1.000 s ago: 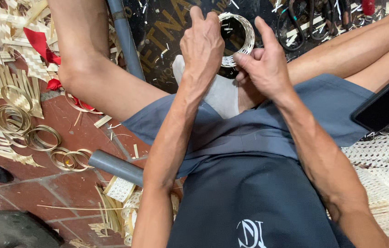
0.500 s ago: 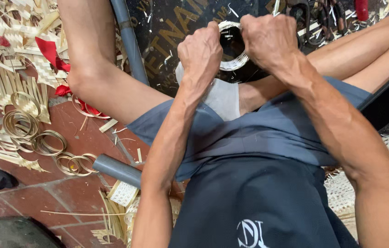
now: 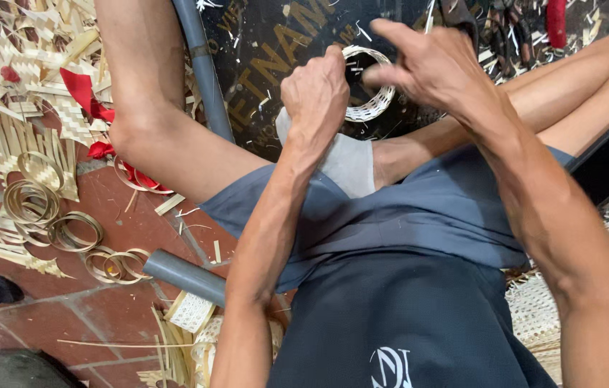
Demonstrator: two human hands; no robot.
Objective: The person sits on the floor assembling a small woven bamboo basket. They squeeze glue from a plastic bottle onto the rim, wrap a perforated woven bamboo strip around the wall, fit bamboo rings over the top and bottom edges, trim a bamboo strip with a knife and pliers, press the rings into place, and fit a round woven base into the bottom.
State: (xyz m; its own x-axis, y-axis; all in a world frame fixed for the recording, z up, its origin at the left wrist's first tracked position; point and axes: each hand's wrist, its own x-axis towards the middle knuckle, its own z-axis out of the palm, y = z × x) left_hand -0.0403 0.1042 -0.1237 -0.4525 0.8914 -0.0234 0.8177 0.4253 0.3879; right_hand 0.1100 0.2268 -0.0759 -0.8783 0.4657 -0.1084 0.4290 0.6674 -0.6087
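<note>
One small woven bamboo ring (image 3: 370, 100), pale and round with a dark hollow middle, sits between the two hands, held up above the person's knee and a dark mat (image 3: 275, 65) on the floor. The left hand (image 3: 316, 97) is curled into a fist against the ring's left edge, its fingers closed on the weave. The right hand (image 3: 430, 68) meets the ring from the right: thumb and a finger pinch at the rim while the other fingers stand spread and lifted. Below the hands lies a pale grey cloth (image 3: 344, 162) over the lap, on blue-grey shorts (image 3: 419, 215). A grey pipe (image 3: 204, 65) runs beside the bare left leg, and another short length of grey pipe (image 3: 186, 275) lies on the red tiled floor (image 3: 103, 302). Farther left rest several coiled bamboo hoops (image 3: 67, 230), loose bamboo strips (image 3: 24, 86) and scraps of red cloth (image 3: 81, 93).
</note>
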